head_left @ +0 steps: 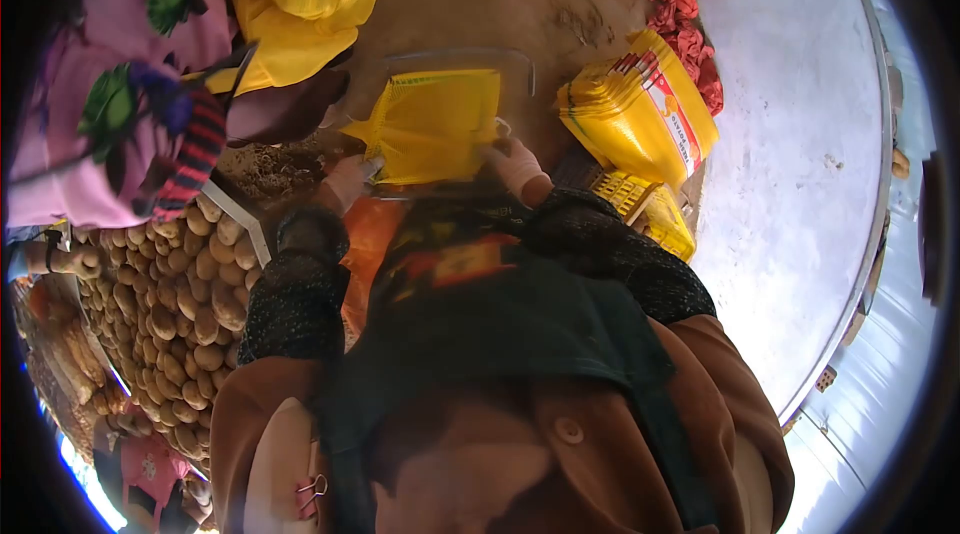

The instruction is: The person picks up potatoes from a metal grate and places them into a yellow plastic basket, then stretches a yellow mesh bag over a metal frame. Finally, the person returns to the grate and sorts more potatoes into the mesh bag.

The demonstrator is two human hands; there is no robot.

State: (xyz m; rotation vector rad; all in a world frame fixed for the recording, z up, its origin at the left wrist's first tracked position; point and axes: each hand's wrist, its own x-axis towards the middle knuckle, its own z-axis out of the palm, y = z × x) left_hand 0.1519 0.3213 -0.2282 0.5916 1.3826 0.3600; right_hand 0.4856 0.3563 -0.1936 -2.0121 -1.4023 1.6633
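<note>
A yellow mesh bag point(440, 124) is stretched out in front of my body, inside a thin metal frame point(450, 52). My left hand point(348, 182) is closed at the bag's lower left corner. On the other side, my right hand point(515, 166) pinches the bag's right edge, slightly blurred by motion. Below the bag, something orange point(370, 244) shows beside my dark apron point(480, 304). Right of my right hand lies a thick stack of folded yellow potato sacks point(640, 114) with a red and white printed label.
Many potatoes point(180, 304) fill a bin at the left. A person in pink flowered clothing point(110, 114) stands at upper left, beside yellow mesh point(310, 4). A yellow crate point(645, 209) sits under the sack stack. Crumpled red bags point(685, 34) line the pale surface point(790, 134) on the right.
</note>
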